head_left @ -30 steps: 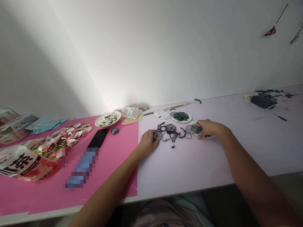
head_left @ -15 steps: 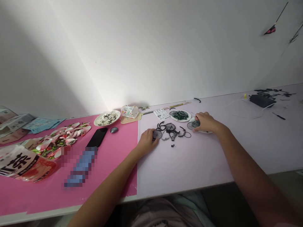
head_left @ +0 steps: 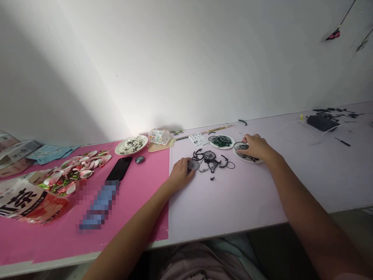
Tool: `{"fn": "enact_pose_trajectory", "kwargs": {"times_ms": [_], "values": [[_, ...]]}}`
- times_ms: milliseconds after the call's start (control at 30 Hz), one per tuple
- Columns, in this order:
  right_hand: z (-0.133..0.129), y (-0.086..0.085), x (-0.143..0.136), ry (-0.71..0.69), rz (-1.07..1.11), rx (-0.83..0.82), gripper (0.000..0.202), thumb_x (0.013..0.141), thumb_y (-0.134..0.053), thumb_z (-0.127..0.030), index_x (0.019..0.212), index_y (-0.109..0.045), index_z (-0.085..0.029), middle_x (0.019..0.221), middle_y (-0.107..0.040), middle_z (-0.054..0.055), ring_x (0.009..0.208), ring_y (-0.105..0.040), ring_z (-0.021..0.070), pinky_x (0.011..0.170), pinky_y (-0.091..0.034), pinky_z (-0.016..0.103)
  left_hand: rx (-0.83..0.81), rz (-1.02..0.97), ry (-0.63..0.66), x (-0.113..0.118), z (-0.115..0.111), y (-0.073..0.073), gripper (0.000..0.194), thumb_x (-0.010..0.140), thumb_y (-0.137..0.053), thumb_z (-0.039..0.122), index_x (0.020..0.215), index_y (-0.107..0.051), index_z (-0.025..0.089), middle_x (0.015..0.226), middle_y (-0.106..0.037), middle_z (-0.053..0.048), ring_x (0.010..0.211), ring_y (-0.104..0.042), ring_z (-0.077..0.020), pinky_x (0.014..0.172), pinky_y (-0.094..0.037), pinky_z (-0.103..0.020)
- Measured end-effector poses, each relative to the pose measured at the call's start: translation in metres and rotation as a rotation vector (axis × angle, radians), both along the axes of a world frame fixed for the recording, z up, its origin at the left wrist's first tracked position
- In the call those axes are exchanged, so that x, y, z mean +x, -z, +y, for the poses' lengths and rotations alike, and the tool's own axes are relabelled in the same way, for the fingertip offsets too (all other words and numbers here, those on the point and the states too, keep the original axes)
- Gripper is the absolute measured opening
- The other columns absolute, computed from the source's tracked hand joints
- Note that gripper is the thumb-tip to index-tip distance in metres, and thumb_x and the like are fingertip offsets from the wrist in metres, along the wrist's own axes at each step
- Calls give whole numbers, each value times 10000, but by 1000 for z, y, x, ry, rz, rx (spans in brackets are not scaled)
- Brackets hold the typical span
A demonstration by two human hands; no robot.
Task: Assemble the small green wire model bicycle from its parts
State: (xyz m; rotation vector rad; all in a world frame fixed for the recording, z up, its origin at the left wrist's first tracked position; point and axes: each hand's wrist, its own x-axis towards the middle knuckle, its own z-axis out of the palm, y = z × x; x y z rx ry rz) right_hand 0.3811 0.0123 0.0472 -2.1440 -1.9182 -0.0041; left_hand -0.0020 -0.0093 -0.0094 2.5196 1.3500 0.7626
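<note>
My left hand [head_left: 181, 173] rests on the pale tabletop, thumb and fingers closed around the edge of a small black spoked wheel [head_left: 193, 165]. Just right of it lies a black miniature bicycle frame [head_left: 211, 160], with another spoked wheel [head_left: 208, 156], a curved loose part and a thin black ring [head_left: 230, 165] around it. My right hand [head_left: 254, 147] pinches a similar wheel [head_left: 240, 146] above a white plate [head_left: 256, 161] holding black parts. A thin pale stick [head_left: 241, 135] pokes out by its fingers; whether they grip it is unclear.
Behind stand a plate of dark green parts [head_left: 222, 141], a printed sheet [head_left: 198, 139] and a long pencil-like strip [head_left: 217, 129]. A black box with a white cable [head_left: 323, 123] lies right. Left are a phone [head_left: 119, 169], a mouse [head_left: 140, 159] and a red-white bag [head_left: 32, 204].
My right hand has moved the wheel slightly up and to the right, from the plate's left edge to over the plate. My left hand stays in place.
</note>
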Motion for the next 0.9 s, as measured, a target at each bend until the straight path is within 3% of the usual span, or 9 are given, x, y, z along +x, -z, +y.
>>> {"fn": "enact_pose_trajectory", "kwargs": {"times_ms": [133, 300, 400, 500, 633, 767, 900], "values": [[0, -1, 9, 129, -65, -83, 485, 776, -685, -634, 997, -566, -218, 974, -641, 159, 1010, -572, 363, 765, -456, 390, 0, 11, -8, 2, 0, -1, 465, 966, -560, 393, 1383, -487, 200, 1319, -633, -149, 1243, -607, -316, 1086, -492, -522], [1, -1, 2, 113, -60, -66, 435, 884, -538, -659, 916, -549, -225, 979, -656, 167, 1102, -537, 393, 818, -447, 440, -11, 22, -6, 2, -2, -3, 472, 965, -557, 400, 1387, -482, 202, 1315, -632, -146, 1247, -602, -313, 1098, -485, -509], [-1, -4, -15, 20, 15, 73, 425, 942, -454, -645, 871, -527, -232, 1046, -653, 163, 1140, -518, 385, 877, -434, 457, -6, 14, -7, 2, -3, -4, 466, 965, -557, 399, 1384, -486, 208, 1305, -639, -145, 1242, -607, -310, 1088, -491, -502], [-6, -3, -40, -175, 203, 155, 436, 993, -368, -632, 817, -486, -251, 993, -639, 128, 1087, -539, 330, 894, -444, 413, -11, -1, -9, 3, -5, -5, 479, 964, -560, 399, 1394, -480, 204, 1323, -640, -149, 1263, -603, -310, 1096, -488, -495], [-14, 9, -77, -343, 367, 53, 419, 951, -470, -667, 920, -523, -253, 1119, -625, 109, 1025, -578, 288, 830, -471, 370, -11, 16, -58, 5, -7, -7, 546, 962, -570, 415, 1446, -441, 199, 1375, -634, -157, 1307, -588, -332, 1114, -470, -520], [-16, 21, -102, -413, 346, -34, 415, 914, -560, -656, 898, -431, -261, 1127, -609, 97, 1067, -559, 288, 883, -466, 383, -19, 37, -121, 8, -7, -10, 572, 968, -561, 453, 1461, -426, 198, 1365, -650, -158, 1313, -584, -351, 1086, -478, -533], [-15, 25, -109, -425, 403, -78, 382, 923, -568, -601, 882, -388, -266, 1166, -608, 85, 1132, -544, 283, 911, -466, 375, -50, 26, -173, 8, -5, -12, 580, 958, -579, 450, 1451, -415, 194, 1347, -660, -156, 1299, -592, -348, 1062, -490, -520]]}}
